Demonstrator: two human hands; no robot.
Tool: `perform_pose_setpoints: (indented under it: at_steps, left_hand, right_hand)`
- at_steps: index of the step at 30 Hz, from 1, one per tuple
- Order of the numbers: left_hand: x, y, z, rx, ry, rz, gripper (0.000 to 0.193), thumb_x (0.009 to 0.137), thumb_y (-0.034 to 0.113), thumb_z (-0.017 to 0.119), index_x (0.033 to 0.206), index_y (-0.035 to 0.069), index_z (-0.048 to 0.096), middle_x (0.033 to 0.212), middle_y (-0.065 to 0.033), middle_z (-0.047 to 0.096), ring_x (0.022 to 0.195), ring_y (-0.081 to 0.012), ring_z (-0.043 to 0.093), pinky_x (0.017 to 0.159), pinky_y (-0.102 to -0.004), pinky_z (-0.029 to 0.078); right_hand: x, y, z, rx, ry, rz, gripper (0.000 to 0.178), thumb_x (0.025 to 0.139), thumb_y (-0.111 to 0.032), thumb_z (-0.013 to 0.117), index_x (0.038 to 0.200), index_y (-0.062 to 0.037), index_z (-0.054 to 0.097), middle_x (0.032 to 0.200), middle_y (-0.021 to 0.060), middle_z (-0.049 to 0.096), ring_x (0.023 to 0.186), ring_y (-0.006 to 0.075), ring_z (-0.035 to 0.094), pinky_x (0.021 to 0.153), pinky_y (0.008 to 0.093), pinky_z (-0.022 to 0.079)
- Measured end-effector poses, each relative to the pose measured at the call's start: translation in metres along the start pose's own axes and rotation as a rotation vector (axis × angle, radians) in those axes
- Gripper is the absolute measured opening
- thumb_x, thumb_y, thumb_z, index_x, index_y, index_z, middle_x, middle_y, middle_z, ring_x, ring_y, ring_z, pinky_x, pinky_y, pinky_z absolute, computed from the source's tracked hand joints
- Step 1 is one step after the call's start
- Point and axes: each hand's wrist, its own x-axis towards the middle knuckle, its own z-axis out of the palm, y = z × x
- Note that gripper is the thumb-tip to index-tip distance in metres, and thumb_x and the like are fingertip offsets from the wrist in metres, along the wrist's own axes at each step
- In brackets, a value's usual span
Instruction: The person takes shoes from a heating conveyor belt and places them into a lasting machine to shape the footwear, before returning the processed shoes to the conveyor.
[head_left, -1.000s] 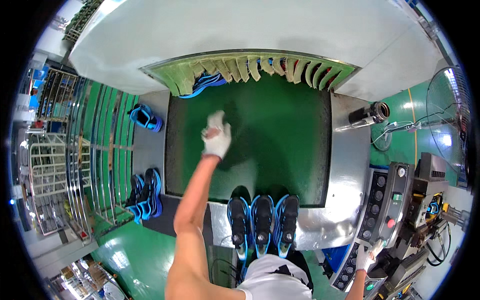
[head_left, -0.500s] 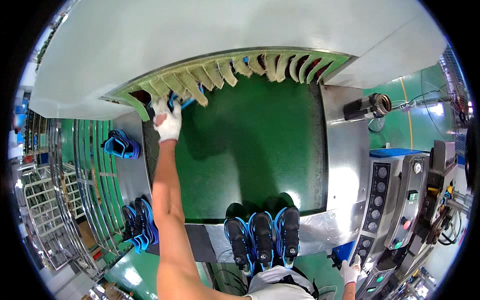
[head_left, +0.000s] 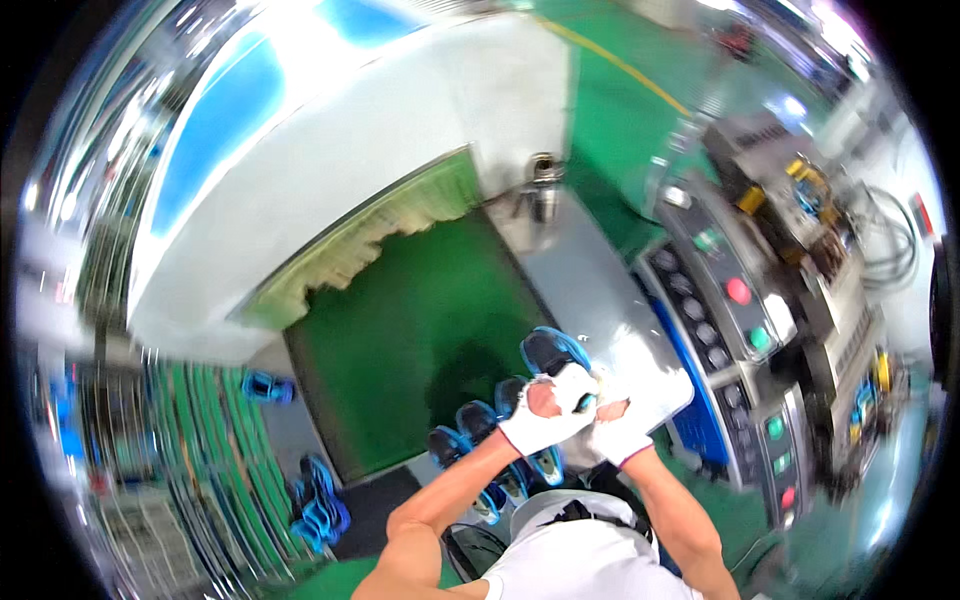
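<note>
At the green belt, near right corner, our left hand clamps a black-and-blue shoe; whether our right hand grips, we cannot tell. Steady support helps.

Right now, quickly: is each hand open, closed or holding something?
Left hand: closed on a black-and-blue shoe.
Right hand: beside the left; too blurred to tell.

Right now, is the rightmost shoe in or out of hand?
In hand: the left hand covers the rear of the shoe, toe showing beyond; cannot tell whether the right hand grips.
</note>
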Motion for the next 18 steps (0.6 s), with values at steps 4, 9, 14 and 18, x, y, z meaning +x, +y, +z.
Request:
perform_pose_setpoints:
  at_steps: [4, 9, 14, 18]
  left_hand:
    - [0.081, 0.116, 0.028, -0.17, -0.173, 0.291, 0.028, 0.083, 0.016, 0.076, 0.11, 0.008, 0.069, 0.107, -0.0138, 0.07, 0.097, -0.0334, 0.069, 0.083, -0.0413, 0.056]
    - [0.17, 0.242, 0.094, -0.177, -0.166, 0.683, 0.046, 0.082, 0.006, 0.078, 0.126, 0.002, 0.065, 0.13, -0.02, 0.064, 0.119, -0.0376, 0.063, 0.102, -0.0439, 0.051]
    - [0.22, 0.329, 0.218, -0.468, -0.303, 0.38, 0.05, 0.092, 0.011, 0.073, 0.137, -0.003, 0.056, 0.133, -0.0208, 0.062, 0.124, -0.0312, 0.062, 0.107, -0.0406, 0.049]
    - [0.268, 0.363, 0.365, -0.528, -0.515, 0.263, 0.061, 0.096, 0.024, 0.07, 0.145, -0.003, 0.045, 0.138, -0.0239, 0.058, 0.127, -0.0348, 0.059, 0.109, -0.0436, 0.047]
  right_hand:
    - [-0.069, 0.028, -0.103, 0.217, 0.261, 0.14, 0.047, 0.079, -0.025, 0.076, 0.118, -0.0014, 0.064, 0.103, 0.0184, 0.071, 0.096, 0.0392, 0.069, 0.087, 0.0463, 0.054]
    - [-0.216, 0.041, -0.223, 1.118, 0.54, 0.643, 0.035, 0.085, -0.025, 0.082, 0.11, -0.0038, 0.071, 0.094, 0.0033, 0.071, 0.074, 0.0131, 0.06, 0.067, 0.0296, 0.046]
    - [-0.351, 0.072, -0.229, 1.581, 1.175, 0.709, 0.023, 0.086, -0.009, 0.076, 0.107, -0.0042, 0.07, 0.084, 0.0001, 0.067, 0.051, 0.0048, 0.049, 0.041, 0.0234, 0.031]
    - [-0.4, 0.104, -0.208, 1.477, 1.521, 0.677, 0.038, 0.081, -0.009, 0.077, 0.116, -0.002, 0.067, 0.092, -0.0007, 0.066, 0.073, 0.0131, 0.063, 0.064, 0.0268, 0.053]
